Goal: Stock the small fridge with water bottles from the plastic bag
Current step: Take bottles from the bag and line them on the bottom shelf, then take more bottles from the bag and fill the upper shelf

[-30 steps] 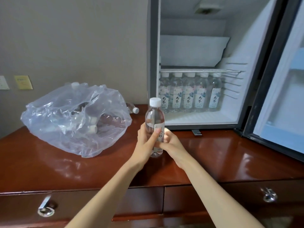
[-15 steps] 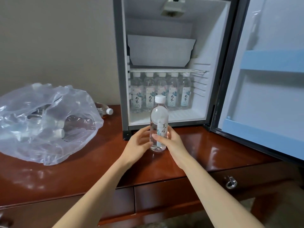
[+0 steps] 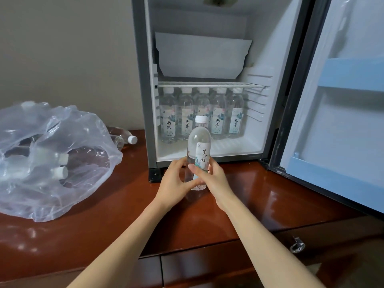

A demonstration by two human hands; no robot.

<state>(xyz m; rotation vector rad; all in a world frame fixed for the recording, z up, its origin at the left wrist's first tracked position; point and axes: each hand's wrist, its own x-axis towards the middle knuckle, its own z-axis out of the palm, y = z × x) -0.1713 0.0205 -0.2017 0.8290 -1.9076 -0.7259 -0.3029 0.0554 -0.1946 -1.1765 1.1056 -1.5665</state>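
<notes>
Head: bottle now in front of fridge

Just behind the grip, the held bottle hides much of the middle fridge bottle; left of the grip, the bag runs off the edge, its contents blurred.

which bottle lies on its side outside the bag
The bottle behind the bag, cap toward the fridge. The rest are bagged, held, or upright inside the fridge.
</notes>
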